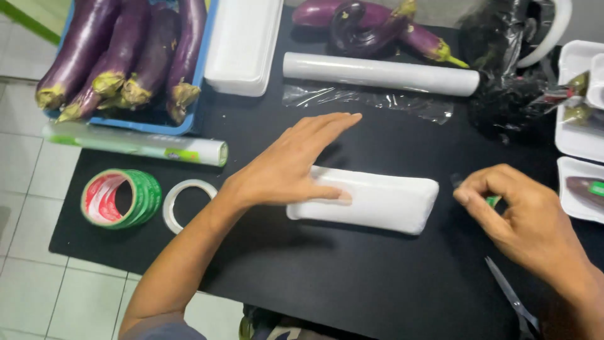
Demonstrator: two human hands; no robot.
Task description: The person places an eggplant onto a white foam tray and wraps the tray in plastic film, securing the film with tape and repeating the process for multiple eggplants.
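one tray under your palm

you have one white tray (pixel 377 201) mid-mat, two tape rolls (pixel 123 197), two wrap rolls (pixel 380 73). your left hand (pixel 292 165) lies flat and released, thumb on the tray. your right hand (pixel 516 211) pinches something small and green, mostly hidden. scissors (pixel 511 296) are cut off.

A white foam tray (pixel 371 200) is pressed flat on the black table (pixel 352 283) by the left hand (pixel 289 165); just right of the tray, a small green piece (pixel 492 201) is pinched by the right hand (pixel 519 217); scissors (pixel 513 299) are seen below it.
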